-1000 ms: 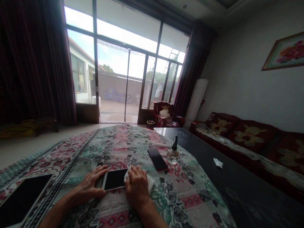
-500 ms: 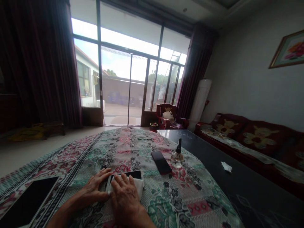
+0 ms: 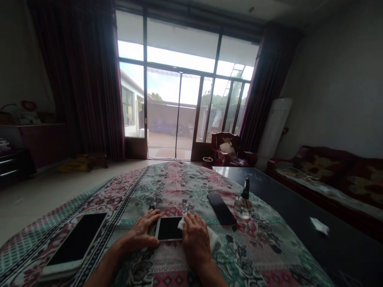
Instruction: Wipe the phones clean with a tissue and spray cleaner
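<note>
A white-framed smartphone [image 3: 169, 229] lies screen up and sideways on the flowered tablecloth [image 3: 176, 265]. My left hand [image 3: 141, 233] grips its left end, thumb at the near corner and fingers at the far one. Under my right hand [image 3: 196, 239] is a folded white tissue [image 3: 213, 238], pressed flat over the phone's right end, which it hides. A black phone [image 3: 221, 209] rests beyond my right hand, beside a clear bottle [image 3: 243, 207] with a black spray top. To the left of my left arm lies a larger white-edged device [image 3: 76, 241] with a dark screen.
A dark glossy table [image 3: 287, 203] adjoins on the right, with a crumpled white tissue [image 3: 319, 226] on it. Past it stands a red wooden sofa [image 3: 311, 163]. A wooden armchair [image 3: 226, 149] stands by the glass doors [image 3: 167, 115].
My right hand has slid the tissue rightward across the phone, baring the left and middle of the screen. My left hand stays at the phone's left end. The whole view has shifted.
</note>
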Demonstrator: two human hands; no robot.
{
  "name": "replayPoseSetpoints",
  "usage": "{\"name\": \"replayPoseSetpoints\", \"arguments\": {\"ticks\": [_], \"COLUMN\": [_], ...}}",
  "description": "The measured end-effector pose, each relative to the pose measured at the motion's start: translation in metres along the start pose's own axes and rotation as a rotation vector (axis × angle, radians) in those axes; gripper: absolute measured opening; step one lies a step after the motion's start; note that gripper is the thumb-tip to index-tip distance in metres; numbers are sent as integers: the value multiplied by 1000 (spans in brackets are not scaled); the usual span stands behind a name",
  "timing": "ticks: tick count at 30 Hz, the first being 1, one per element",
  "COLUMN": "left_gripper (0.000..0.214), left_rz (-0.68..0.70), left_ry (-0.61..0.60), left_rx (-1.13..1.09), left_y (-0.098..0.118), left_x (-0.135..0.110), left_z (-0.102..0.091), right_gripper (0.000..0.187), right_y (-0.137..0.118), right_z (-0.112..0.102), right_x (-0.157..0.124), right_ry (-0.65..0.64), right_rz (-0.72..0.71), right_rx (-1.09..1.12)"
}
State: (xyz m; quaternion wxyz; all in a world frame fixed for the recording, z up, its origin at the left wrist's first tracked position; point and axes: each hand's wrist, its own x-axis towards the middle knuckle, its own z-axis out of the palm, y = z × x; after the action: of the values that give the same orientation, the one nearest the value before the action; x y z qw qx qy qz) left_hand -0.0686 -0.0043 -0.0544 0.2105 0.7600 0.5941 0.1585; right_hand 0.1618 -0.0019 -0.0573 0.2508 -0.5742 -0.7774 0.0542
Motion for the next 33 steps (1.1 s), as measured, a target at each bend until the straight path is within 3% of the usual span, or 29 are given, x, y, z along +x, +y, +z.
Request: {"name": "replayPoseSetpoints", "arguments": {"ticks": [3, 9, 13, 18, 33], "left_gripper": [83, 84, 85, 87, 86], "left_rz": [2, -13, -26, -32, -28], "left_ry": [8, 0, -16, -6, -16], "left_rx": [-11, -18, -29, -42, -80], "left_y": [-1, 5, 10, 11, 12], "left_x": [0, -2, -3, -2, -5], "left_z": [1, -2, -5, -5, -7], "right_gripper": [41, 42, 42, 42, 46], "right_y": [-1, -20, -33, -34, 12], "right_z": [0, 11, 16, 14, -22], "right_x": [-3, -10, -7, -3, -15], "right_ry": [-10, -104, -142, -159, -137], "right_rz": [-14, -254, -332, -307, -156], "right_rx": [-12, 66, 94, 88, -84]}}
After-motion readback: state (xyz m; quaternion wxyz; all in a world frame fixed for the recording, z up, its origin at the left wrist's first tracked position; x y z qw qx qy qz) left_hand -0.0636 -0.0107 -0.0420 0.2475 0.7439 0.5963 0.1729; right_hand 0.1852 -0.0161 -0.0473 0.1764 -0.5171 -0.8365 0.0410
